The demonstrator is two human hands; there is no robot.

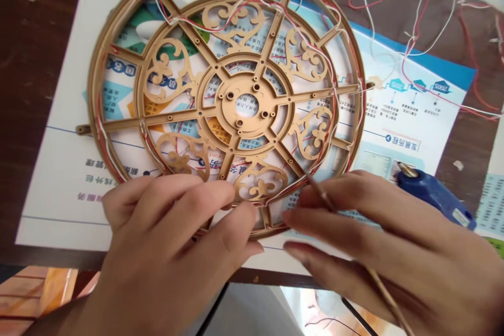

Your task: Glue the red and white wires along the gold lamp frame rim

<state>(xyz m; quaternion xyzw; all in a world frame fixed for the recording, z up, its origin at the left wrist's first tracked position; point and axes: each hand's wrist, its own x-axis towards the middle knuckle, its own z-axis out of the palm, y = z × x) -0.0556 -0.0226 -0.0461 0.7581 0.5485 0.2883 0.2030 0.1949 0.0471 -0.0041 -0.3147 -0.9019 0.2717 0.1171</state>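
Observation:
A gold, round, spoked wheel frame (244, 110) with scrollwork inserts lies on a printed sheet, tilted slightly. Red and white thin wires (236, 10) run along its rings, and some of the wire follows the lower right of the inner ring. My left hand (177, 231) is closed over the near rim of the frame, its fingertips bent down at the lower edge. In my right hand (378, 236) a thin brown stick (325, 197) is pinched between thumb and fingers. Its tip meets the lower right of the frame, close to the wires.
Right of the frame lies a blue glue gun (433, 194) with a metal nozzle. Loose red and white wires (413, 37) trail across the dark table (35, 63) at upper right. The printed sheet (51, 178) spreads under the frame; the table's near edge runs below my hands.

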